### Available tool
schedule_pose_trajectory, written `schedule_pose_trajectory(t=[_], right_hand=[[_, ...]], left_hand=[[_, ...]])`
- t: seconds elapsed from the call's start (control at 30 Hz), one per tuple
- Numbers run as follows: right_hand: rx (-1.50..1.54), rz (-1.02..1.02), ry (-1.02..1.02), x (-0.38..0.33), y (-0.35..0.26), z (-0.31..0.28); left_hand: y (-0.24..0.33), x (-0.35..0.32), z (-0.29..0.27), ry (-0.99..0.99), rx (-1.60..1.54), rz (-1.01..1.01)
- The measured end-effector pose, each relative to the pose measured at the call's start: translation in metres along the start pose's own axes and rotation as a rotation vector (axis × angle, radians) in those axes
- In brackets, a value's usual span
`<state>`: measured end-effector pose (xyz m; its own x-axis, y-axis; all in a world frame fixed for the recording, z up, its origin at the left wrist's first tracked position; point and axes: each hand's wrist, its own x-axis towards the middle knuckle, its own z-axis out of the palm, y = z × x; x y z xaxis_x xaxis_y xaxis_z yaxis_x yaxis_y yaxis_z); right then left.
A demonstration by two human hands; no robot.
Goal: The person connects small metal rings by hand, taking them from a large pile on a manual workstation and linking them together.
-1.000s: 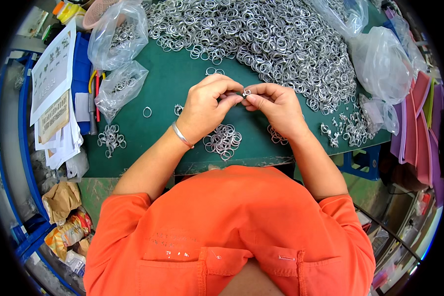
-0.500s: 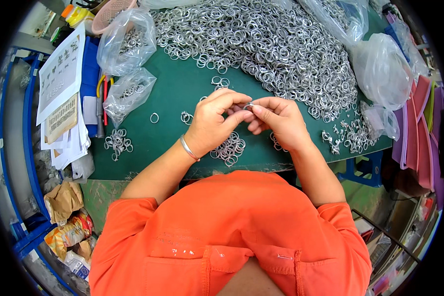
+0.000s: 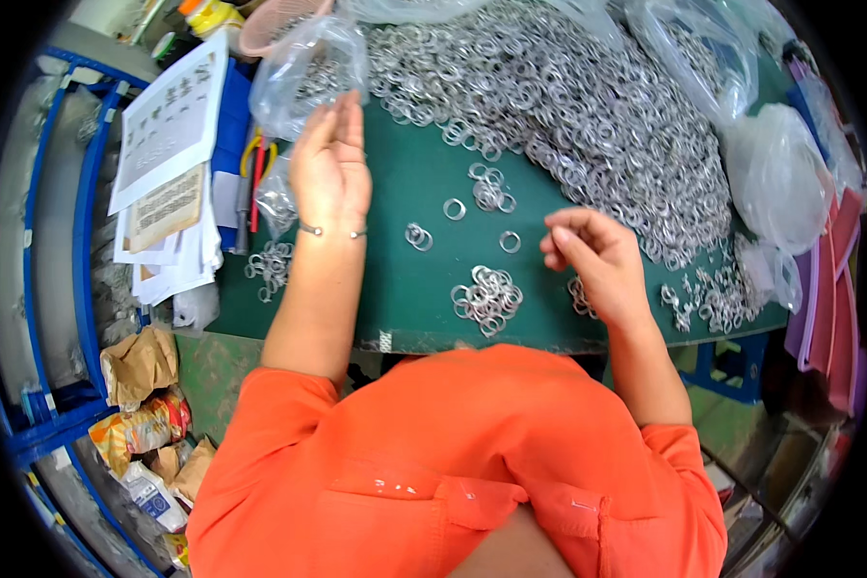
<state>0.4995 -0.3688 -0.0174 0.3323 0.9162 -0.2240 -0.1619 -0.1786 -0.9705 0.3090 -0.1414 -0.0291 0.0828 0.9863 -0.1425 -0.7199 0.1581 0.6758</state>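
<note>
A person in an orange top (image 3: 376,443) faces a green table (image 3: 395,299), where a small pile of silver-coloured rings (image 3: 488,301) lies close to the near edge, between the two forearms. Beyond it, to the right, the right hand (image 3: 599,255) hovers with fingers curled and thumb close to them; whether anything is pinched there cannot be told. A lone ring (image 3: 510,251) lies flat just left of those fingertips, apart from them; being round, it shows no long axis, and the right hand is the nearer one. Farther off, to the left, the left hand (image 3: 332,173) stretches away from the body, fingers straight and side by side, nothing visible in its grasp. Its fingertips overlap the near right side of a clear plastic bag (image 3: 281,87) of metal pieces; contact cannot be judged. Farthest, a broad heap of rings (image 3: 568,106) spreads rightward.
</note>
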Motion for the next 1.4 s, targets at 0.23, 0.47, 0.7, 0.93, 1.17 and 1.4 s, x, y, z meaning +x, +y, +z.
schedule_pose_trajectory(t=[0.23, 0.47, 0.7, 0.93, 1.17, 1.4], right_hand=[[-0.852, -0.314, 0.016, 0.023, 0.004, 0.013], [-0.998, -0.421, -0.039, 0.025, 0.025, 0.023], [-0.312, -0.344, 0.022, 0.007, 0.026, 0.017], [0.11, -0.133, -0.016, -0.012, 0.014, 0.001], [-0.592, -0.333, 0.316, -0.041, -0.004, -0.072], [-0.997, -0.479, 0.159, -0.047, 0.011, -0.07]], left_hand=[[-0.036, -0.062, 0.003, -0.792, 1.345, 0.334], [-0.051, -0.073, -0.007, -0.919, 1.479, 0.502], [-0.05, -0.077, 0.0, -0.868, 1.391, 0.527], [-0.067, -0.071, 0.006, -0.945, 1.477, 0.659], [-0.068, -0.071, 0.003, -0.934, 1.451, 0.697], [-0.057, -0.067, 0.005, -0.834, 1.395, 0.675]])
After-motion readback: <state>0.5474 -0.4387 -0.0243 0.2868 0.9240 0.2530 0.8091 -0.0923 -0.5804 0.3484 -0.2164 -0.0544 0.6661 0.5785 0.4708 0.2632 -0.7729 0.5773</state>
